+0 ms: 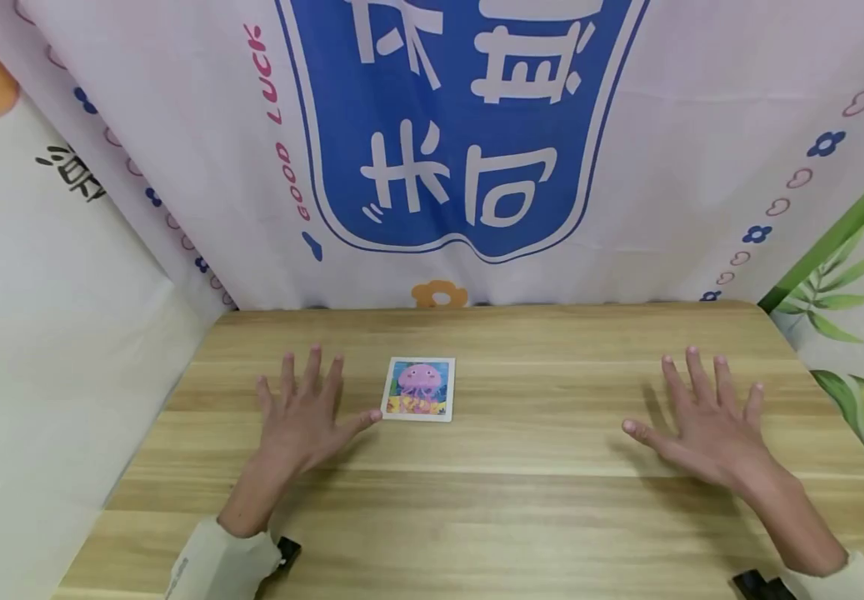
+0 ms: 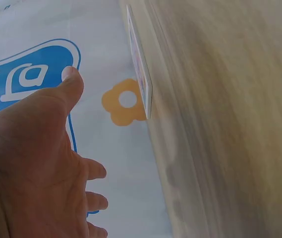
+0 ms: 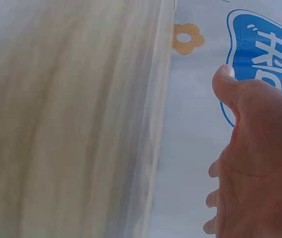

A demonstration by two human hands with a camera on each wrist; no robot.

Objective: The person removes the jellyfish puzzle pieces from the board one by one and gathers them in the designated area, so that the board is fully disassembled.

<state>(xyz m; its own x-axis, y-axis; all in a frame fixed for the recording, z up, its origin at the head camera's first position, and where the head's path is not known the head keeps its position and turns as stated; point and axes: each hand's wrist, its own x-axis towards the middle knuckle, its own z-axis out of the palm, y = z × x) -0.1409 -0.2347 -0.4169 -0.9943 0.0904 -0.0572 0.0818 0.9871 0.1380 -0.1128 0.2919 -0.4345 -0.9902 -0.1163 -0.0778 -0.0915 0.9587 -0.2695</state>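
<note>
A square picture puzzle (image 1: 420, 389) with a white border and a pink jellyfish on it lies flat on the wooden table, left of the middle. In the left wrist view the same puzzle (image 2: 141, 64) appears nearly edge-on as a thin slab. My left hand (image 1: 302, 425) is spread palm down to its left, its thumb tip right by the puzzle's lower left corner in the head view. Far off to the right, my right hand (image 1: 712, 433) is spread too, above its own shadow on the wood. Both hands hold nothing.
The wooden table (image 1: 521, 517) reaches back to a hanging cloth (image 1: 686, 167) with a blue printed panel. White sheeting (image 1: 49, 333) borders the left side, and a leaf-printed sheet (image 1: 844, 292) the right. Dark straps (image 1: 289, 552) show at the sleeves.
</note>
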